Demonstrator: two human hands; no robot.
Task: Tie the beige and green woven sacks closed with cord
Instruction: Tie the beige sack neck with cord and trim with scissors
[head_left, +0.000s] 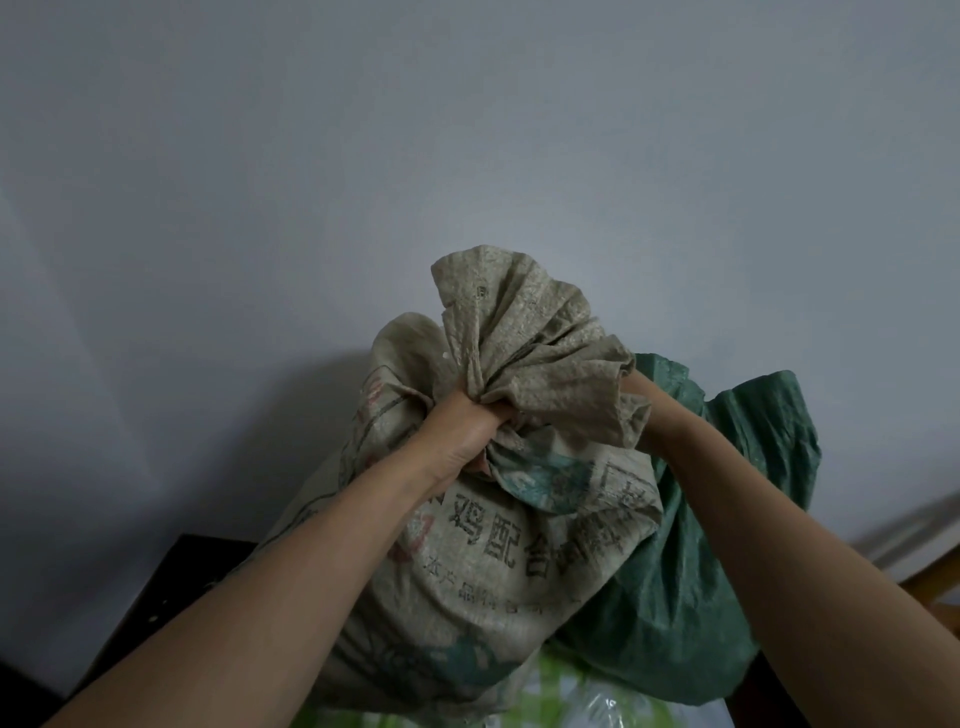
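Beige sack: we are looking at a full, bulging beige sack of coarse woven plastic. It is standing upright in the middle of the view, its dull cloth crinkling and carrying dark printed characters and faded teal and red patches.
Gathered mouth: the gathered mouth is fanning out above the grip in a stiff, ruffled crown, with pleats narrowing down to 1 tight neck.
Left hand: our left hand is clenching round that neck from the left, its fingers curling hard into the folds.
Right hand: our right hand is reaching in from the right behind the ruffled flap. Only its wrist end is showing, so we are not able to tell how its fingers are lying or whether it is holding anything.
Green sack: a green sack of similar woven cloth is slumping just behind and to the right of the beige one, pressing against it. Its top is drooping in loose folds behind our right forearm.
Underneath: crinkly clear plastic, with green and white showing through, is lying at the foot of the 2 sacks.
Surroundings: a smooth, pale grey wall is filling the background. A dark, flat-topped cabinet is sitting low on the left, and a strip of light wood is showing at the right edge.
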